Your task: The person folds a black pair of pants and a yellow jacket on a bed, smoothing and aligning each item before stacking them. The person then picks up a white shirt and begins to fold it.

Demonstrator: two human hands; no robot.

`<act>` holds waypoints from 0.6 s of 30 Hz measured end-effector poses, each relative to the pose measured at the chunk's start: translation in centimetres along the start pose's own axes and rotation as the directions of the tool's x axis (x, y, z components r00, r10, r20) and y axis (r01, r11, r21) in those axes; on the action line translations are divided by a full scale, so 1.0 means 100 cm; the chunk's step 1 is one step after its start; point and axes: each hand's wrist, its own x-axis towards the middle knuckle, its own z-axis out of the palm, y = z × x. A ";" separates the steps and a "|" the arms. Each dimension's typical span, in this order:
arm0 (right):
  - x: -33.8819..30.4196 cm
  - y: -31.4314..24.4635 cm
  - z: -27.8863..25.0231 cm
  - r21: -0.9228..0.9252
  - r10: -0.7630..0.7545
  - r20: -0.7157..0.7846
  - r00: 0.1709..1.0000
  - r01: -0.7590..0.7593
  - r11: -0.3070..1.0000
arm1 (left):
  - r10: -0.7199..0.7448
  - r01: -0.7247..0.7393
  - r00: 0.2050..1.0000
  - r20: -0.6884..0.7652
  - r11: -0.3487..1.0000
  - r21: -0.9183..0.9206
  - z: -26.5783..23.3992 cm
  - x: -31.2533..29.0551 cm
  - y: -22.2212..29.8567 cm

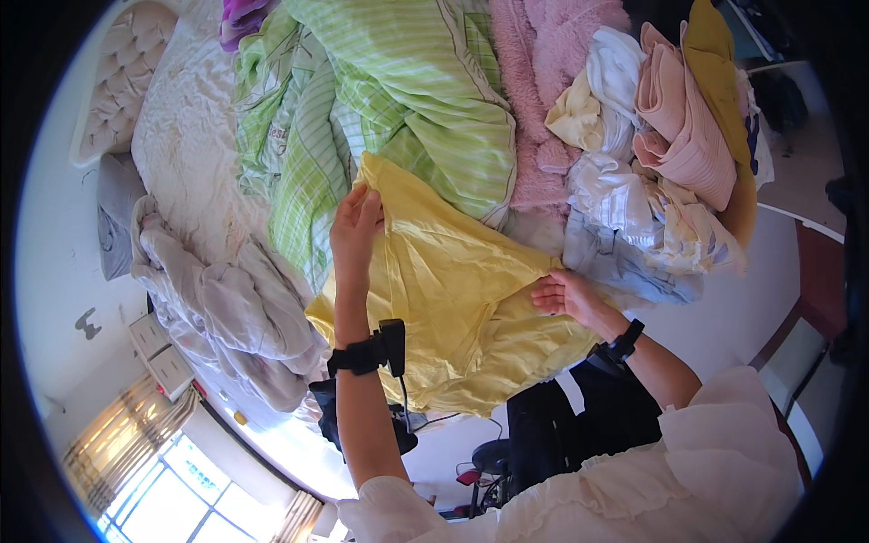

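Note:
A yellow cloth garment (444, 281) is spread over the near edge of the bed, its lower part hanging toward my legs. My left hand (356, 226) pinches its upper left corner, thumb and fingers closed on the fabric. On the right, my right hand (563, 295) grips the garment's edge near a corner, with the thumb on top and the other fingers curled. Between the hands the cloth lies loosely creased. Its exact kind is hard to make out. Each wrist wears a black strap; a black box sits on the left one.
A green striped quilt (407, 81) lies beyond the garment, beside a fluffy pink blanket (529, 72). Heaped clothes (625, 204) and folded pink fabric (683, 127) are at the right. A grey blanket (226, 299) lies left. A window (181, 493) shows lower left.

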 end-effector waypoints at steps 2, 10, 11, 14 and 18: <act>-0.026 -0.008 0.013 -0.508 -0.189 -0.136 0.973 0.095 0.856 | 0.106 -0.070 0.989 -0.104 0.950 0.304 -0.018 -0.032 -0.004; -0.027 -0.106 0.171 -0.613 -0.760 0.601 0.248 0.753 -0.239 | 0.091 0.099 0.950 -0.299 0.820 0.564 -0.049 -0.199 -0.066; -0.016 -0.113 0.189 -0.612 -0.758 0.631 0.165 0.706 -0.356 | 0.079 0.123 0.948 -0.307 0.802 0.584 -0.049 -0.211 -0.075; 0.015 -0.122 0.222 -0.575 -0.665 0.741 0.088 0.595 -0.562 | 0.111 0.145 0.935 -0.338 0.750 0.645 -0.047 -0.229 -0.098; 0.051 -0.114 0.232 -0.562 -0.581 0.804 0.130 0.487 -0.669 | 0.097 0.095 0.947 -0.305 0.825 0.557 -0.054 -0.232 -0.117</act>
